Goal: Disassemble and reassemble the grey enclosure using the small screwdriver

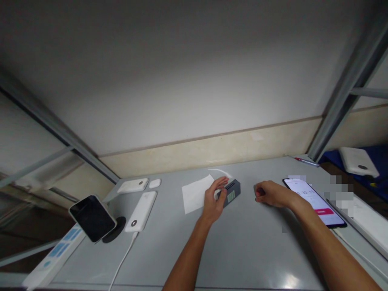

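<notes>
My left hand (214,199) grips a small dark grey box (233,192) with a row of slots along one edge and a pale green label on its side. The thumb lies against the near face, while the fingers reach over the far side. Beneath and left of this hand, a white sheet of paper (194,197) lies on the grey tabletop (242,250). To the right of the box, apart from it, my right hand (271,194) is closed with its fingertips curled together. Whatever is between those fingertips, if anything, is hidden.
A lit phone (312,202) lies partly behind my right forearm, with a pen (306,162) beyond it. At left are a white power bank (142,212) with a cable, another white power bank (132,185), a small white case (154,183), a dark-screened device (92,218) and a power strip (54,258).
</notes>
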`<state>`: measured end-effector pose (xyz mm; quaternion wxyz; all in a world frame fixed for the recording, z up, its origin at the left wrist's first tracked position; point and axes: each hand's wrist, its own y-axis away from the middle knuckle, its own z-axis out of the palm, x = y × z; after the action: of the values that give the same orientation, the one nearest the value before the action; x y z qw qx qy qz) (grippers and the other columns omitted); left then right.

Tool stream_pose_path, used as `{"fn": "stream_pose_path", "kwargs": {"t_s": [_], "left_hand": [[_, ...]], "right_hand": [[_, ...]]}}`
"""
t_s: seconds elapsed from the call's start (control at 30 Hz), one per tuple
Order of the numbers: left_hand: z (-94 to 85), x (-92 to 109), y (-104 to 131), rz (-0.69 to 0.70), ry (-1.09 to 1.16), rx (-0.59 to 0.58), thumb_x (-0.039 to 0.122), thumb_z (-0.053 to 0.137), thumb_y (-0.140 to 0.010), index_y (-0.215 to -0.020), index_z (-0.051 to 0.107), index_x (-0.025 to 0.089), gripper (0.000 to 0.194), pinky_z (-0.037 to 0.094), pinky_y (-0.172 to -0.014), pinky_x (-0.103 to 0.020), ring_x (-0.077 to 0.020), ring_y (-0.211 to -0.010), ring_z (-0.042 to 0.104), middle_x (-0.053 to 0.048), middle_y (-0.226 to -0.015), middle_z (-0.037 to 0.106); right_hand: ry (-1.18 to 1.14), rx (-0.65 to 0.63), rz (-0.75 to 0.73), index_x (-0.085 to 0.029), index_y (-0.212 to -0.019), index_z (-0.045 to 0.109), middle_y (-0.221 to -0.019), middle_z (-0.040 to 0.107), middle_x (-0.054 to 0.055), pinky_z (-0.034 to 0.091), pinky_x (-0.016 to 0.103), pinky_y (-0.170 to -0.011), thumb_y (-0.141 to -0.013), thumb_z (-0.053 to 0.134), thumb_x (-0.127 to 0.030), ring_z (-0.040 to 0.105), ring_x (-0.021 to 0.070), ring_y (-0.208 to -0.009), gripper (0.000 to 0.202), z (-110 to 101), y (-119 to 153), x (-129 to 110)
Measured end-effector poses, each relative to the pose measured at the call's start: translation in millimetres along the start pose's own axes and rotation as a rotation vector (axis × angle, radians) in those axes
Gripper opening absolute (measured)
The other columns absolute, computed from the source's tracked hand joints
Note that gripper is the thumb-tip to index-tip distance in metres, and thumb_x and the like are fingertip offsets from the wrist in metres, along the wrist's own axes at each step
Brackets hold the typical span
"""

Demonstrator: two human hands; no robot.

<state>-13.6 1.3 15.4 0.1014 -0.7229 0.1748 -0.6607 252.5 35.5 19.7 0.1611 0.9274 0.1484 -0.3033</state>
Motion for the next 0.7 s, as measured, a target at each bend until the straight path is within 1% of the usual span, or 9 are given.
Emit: {"fn": "stream_pose_path", "kwargs": {"t_s": [0.1,0.2,0.27,0.37,0.4,0.43,0.53,0.63,0.7], "left_hand": [[-6.2,-8.8,-3.8,0.005,0.101,0.071,0.049,0.058,-0.099,-0.131,0.065,0.017,0.045,0.052,-0.097,-0.040,-0.0277,-0.111,0.071,-0.016,-0.125,0.074],[-14.1,-16.8,-9.6,0.008,0.090,0.164,0.046,0.050,-0.102,-0.122,0.068,0.014,0.042,0.054,-0.086,-0.036,-0.0245,-0.096,0.073,-0.015,-0.114,0.077],[-24.9,-21.3,-13.8,0.020,-0.032,0.278,0.042,0.044,-0.104,-0.115,0.070,0.014,0.040,0.054,-0.082,-0.034,-0.0222,-0.088,0.073,-0.013,-0.104,0.078],[-51.4,-29.2,-19.1,-0.023,-0.425,0.499,0.030,0.043,-0.101,-0.107,0.072,0.018,0.033,0.054,-0.088,-0.033,-0.0213,-0.093,0.072,-0.009,-0.101,0.078],[-61.6,-32.6,-20.2,-0.066,-0.570,0.541,0.025,0.044,-0.098,-0.106,0.073,0.020,0.030,0.054,-0.091,-0.034,-0.0217,-0.097,0.071,-0.008,-0.103,0.078],[-71.2,-36.3,-20.9,-0.099,-0.636,0.566,0.020,0.046,-0.094,-0.104,0.073,0.019,0.029,0.053,-0.094,-0.035,-0.0232,-0.101,0.071,-0.008,-0.105,0.077],[-92.9,-48.3,-21.0,-0.163,-0.706,0.578,0.008,0.047,-0.085,-0.097,0.074,0.018,0.031,0.052,-0.100,-0.039,-0.0253,-0.104,0.070,-0.010,-0.105,0.077],[-101.6,-57.4,-19.7,-0.210,-0.728,0.547,0.003,0.047,-0.080,-0.093,0.075,0.017,0.034,0.053,-0.099,-0.037,-0.0243,-0.100,0.071,-0.009,-0.100,0.078],[-103.4,-60.4,-19.0,-0.227,-0.737,0.524,0.002,0.047,-0.080,-0.092,0.076,0.017,0.035,0.054,-0.098,-0.035,-0.0232,-0.100,0.072,-0.009,-0.099,0.078]], "right_hand": [[0.040,-0.007,0.012,-0.018,-0.071,0.072,-0.070,0.071,0.007,0.039,0.030,-0.061,-0.078,0.069,-0.024,0.062,0.0205,-0.066,0.009,2.2,-2.0,-2.6],[0.081,-0.014,0.014,-0.018,-0.075,0.073,-0.074,0.073,0.008,0.039,0.030,-0.064,-0.082,0.067,-0.026,0.063,0.0210,-0.069,0.013,-1.8,1.0,-3.9],[0.094,-0.018,-0.016,-0.018,-0.078,0.073,-0.077,0.073,0.008,0.040,0.030,-0.065,-0.086,0.063,-0.029,0.063,0.0209,-0.070,0.017,-8.2,5.8,-7.8],[0.027,0.053,-0.116,-0.019,-0.089,0.074,-0.085,0.075,0.007,0.044,0.030,-0.070,-0.094,0.056,-0.038,0.066,0.0215,-0.077,0.026,-19.6,12.6,-29.3],[0.003,0.109,-0.141,-0.020,-0.093,0.075,-0.088,0.076,0.007,0.045,0.029,-0.071,-0.095,0.054,-0.041,0.067,0.0215,-0.079,0.029,-22.4,13.4,-42.7],[0.000,0.154,-0.176,-0.021,-0.096,0.075,-0.090,0.077,0.007,0.045,0.029,-0.071,-0.096,0.054,-0.043,0.067,0.0215,-0.079,0.031,-23.9,12.9,-59.6],[0.109,0.227,-0.279,-0.023,-0.103,0.076,-0.100,0.079,0.007,0.047,0.028,-0.075,-0.097,0.056,-0.041,0.071,0.0225,-0.089,0.027,-17.8,1.5,-125.2],[0.487,0.104,-0.355,-0.022,-0.110,0.076,-0.111,0.079,0.011,0.051,0.029,-0.080,-0.101,0.054,-0.036,0.074,0.0250,-0.101,0.027,4.3,-22.9,-188.2],[0.563,0.056,-0.354,-0.015,-0.109,0.076,-0.111,0.078,0.018,0.053,0.032,-0.082,-0.098,0.061,-0.031,0.074,0.0278,-0.102,0.025,22.7,-41.4,-213.5]]}}
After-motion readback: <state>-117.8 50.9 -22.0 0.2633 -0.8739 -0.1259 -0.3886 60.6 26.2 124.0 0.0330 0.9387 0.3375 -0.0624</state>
